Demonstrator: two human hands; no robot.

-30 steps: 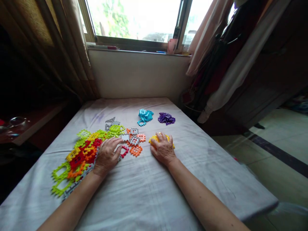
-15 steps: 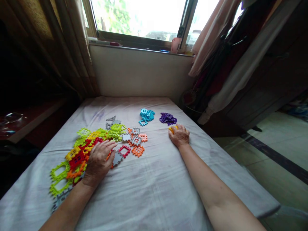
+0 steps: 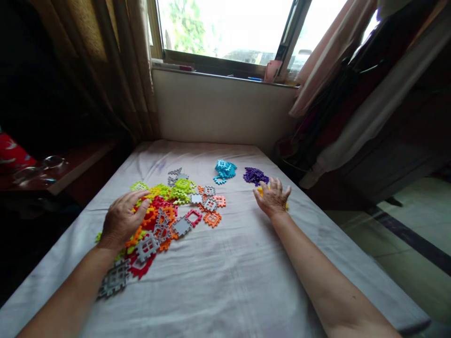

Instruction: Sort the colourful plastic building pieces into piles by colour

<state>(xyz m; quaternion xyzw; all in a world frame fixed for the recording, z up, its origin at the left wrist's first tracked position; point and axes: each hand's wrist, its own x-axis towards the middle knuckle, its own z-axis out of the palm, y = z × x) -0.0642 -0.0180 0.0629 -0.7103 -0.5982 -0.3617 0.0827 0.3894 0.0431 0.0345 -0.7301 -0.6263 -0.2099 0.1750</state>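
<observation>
My left hand (image 3: 123, 218) is over the left part of a mixed pile of interlocking plastic pieces, its fingers apart. That pile has green (image 3: 183, 188), red, orange, yellow and grey pieces (image 3: 147, 246). On the right, my right hand (image 3: 273, 199) spreads its fingers over yellow pieces (image 3: 261, 191), which it largely covers. Just beyond it lies a heap of purple pieces (image 3: 256, 175). A light blue heap (image 3: 225, 170) sits to the left of the purple one.
A pale cloth covers the table (image 3: 218, 281). Glasses (image 3: 52, 162) rest on a brown surface at the left. Curtains, a window sill with a pink cup (image 3: 272, 71), and hanging clothes surround the table's far side.
My left hand has moved left across the pile, uncovering grey and orange pieces. My right hand has opened its fingers over the yellow pieces. The whole view has shifted slightly.
</observation>
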